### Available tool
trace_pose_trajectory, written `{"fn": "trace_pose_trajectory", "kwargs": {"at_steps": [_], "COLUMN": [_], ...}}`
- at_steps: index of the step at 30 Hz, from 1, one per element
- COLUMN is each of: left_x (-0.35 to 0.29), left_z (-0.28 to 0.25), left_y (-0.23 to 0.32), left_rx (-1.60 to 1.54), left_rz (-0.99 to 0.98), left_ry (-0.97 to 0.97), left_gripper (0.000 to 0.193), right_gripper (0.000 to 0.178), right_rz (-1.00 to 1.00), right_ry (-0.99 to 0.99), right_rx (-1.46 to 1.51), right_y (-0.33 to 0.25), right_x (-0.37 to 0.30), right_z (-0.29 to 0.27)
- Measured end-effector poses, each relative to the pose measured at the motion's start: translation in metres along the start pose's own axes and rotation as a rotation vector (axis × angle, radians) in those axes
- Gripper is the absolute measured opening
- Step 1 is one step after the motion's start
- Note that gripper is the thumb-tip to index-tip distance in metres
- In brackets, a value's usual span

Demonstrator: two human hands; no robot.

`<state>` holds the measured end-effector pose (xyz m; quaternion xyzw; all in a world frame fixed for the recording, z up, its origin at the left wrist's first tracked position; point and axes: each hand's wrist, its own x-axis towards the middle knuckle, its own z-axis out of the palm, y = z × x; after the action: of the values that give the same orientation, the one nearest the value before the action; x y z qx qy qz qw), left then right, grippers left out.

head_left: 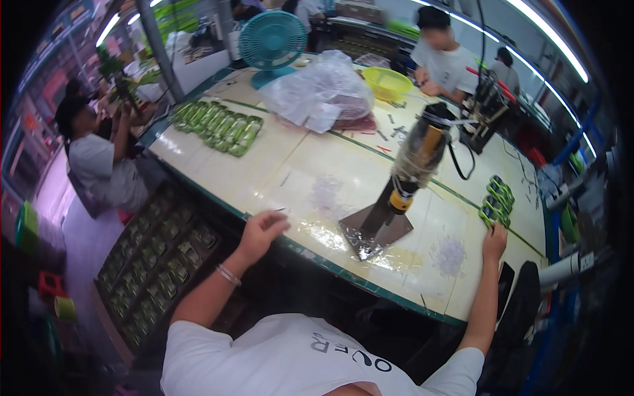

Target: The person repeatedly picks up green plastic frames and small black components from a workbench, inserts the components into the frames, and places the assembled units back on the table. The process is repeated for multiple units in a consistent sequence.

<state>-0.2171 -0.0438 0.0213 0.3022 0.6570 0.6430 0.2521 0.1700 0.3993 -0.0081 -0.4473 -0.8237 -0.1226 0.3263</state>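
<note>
Cream-topped, the table (277, 170) is edged in teal. Near its front edge, an upright tool (419, 153) is carried on a dark square base (395, 229), and open room is left between it and the left hand (263, 228), which is held loosely unclenched at that edge. Near the right edge, green parts (497, 203) are touched by the right hand (494, 240); whether grasped cannot be told. Beside the base, small clear pieces (450, 256) are scattered.

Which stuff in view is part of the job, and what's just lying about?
Likely job: green parts at the right-hand fingers; upright device; small clear pieces; green rows on the left.

Likely just there: teal fan; plastic bag; yellow basket.
</note>
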Motion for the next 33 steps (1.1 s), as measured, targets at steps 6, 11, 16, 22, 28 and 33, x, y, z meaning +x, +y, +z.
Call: {"fn": "trace_pose_trajectory", "kwargs": {"at_steps": [6,11,16,22,28,33], "left_x": [0.098,0.129,0.121,0.117,0.087,0.023], "left_z": [-0.087,-0.098,-0.096,-0.094,-0.091,-0.077], "left_y": [-0.019,-0.041,-0.047,-0.036,0.018,0.044], "left_rx": [1.012,1.244,1.181,1.32,0.486,-0.57], "left_rz": [0.457,0.423,0.517,0.65,0.355,0.091], "left_ry": [0.396,0.441,0.446,0.427,0.574,0.265], "left_gripper": [0.043,0.04,0.013,0.005,0.017,0.017], "right_gripper": [0.048,0.045,0.043,0.036,0.029,0.019], "right_rz": [0.105,0.193,0.282,0.448,0.419,0.358], "right_ry": [-0.134,-0.128,-0.128,-0.052,0.125,0.01], "right_rx": [0.218,0.149,0.195,0.376,0.744,1.055], "right_y": [0.009,0.029,0.028,0.047,0.005,-0.155], "right_x": [0.0,-0.016,-0.025,-0.037,-0.055,-0.111], "right_z": [0.015,0.013,0.008,0.009,-0.03,-0.138]}}
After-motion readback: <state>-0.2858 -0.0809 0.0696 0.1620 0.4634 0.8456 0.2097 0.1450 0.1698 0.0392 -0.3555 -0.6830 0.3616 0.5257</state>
